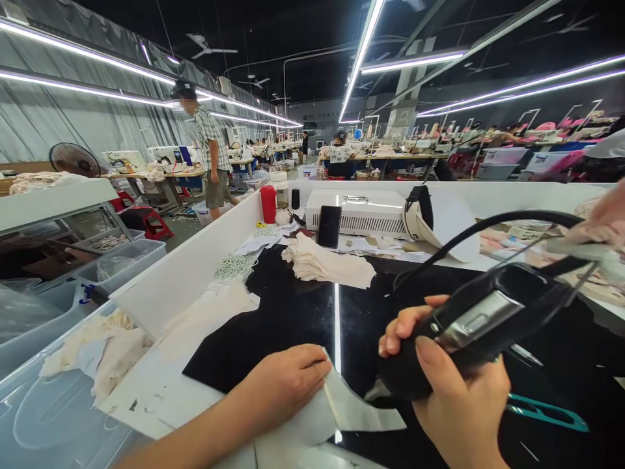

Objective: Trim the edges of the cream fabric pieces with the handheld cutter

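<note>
My left hand (293, 384) lies low in the middle of the head view, with its fingers closed on the edge of a pale cream fabric piece (361, 410). The piece is curved and spreads to the right over the glossy black work surface (273, 326). My right hand (454, 397) wraps round a black corded hand tool (493, 306) with a silver panel on its side. The tool is held tilted, right of the fabric; its exact kind I cannot make out. Partly behind my right hand lie a teal-handled tool (549, 412) and a pen-like item (526, 355).
A stack of cream fabric pieces (327, 260) lies farther back, before a phone (329, 226) and a white vented box (361, 212). Green cord (234, 266) sits left. A blurred hand (605, 215) shows at the right edge. A person (208, 143) stands beyond the table's left wall.
</note>
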`<state>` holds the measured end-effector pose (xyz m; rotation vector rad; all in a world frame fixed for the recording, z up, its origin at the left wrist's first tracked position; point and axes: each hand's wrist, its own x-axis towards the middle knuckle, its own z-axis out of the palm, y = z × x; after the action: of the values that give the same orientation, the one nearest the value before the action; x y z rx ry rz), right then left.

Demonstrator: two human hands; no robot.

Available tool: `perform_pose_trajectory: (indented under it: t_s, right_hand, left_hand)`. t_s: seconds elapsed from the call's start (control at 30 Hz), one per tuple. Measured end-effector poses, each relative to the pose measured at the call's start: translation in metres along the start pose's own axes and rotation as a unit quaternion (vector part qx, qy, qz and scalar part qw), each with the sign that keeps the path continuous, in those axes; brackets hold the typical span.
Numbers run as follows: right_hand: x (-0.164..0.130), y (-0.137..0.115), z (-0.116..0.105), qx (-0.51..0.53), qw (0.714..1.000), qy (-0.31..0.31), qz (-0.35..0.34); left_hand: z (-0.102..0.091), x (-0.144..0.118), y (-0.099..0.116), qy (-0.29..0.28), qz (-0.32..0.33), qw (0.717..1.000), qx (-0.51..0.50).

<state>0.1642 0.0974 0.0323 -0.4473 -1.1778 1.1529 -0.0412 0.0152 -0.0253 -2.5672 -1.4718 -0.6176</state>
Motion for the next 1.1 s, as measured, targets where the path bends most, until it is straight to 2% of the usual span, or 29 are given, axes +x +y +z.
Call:
perform_pose_trajectory:
  t_s: [0.17, 0.3, 0.57, 1.1]
  right_hand:
    - [0.017, 0.018, 0.030, 0.010, 1.000, 0.015, 0.005]
    - [0.020, 0.032, 0.040, 0.020, 1.000, 0.008, 0.008]
    - [0.021, 0.038, 0.041, 0.035, 0.999, -0.003, -0.002]
    - [0.017, 0.042, 0.044, 0.027, 1.000, -0.004, 0.007]
  left_hand:
    - [-0.001, 0.001, 0.001, 0.027, 0.013, 0.999, 0.010]
    - [-0.002, 0.003, 0.004, 0.065, 0.018, 0.998, 0.018]
    - [0.003, 0.002, 0.004, 0.069, 0.026, 0.997, 0.031]
    - [0.003, -0.002, 0.002, 0.023, 0.006, 1.000, 0.007]
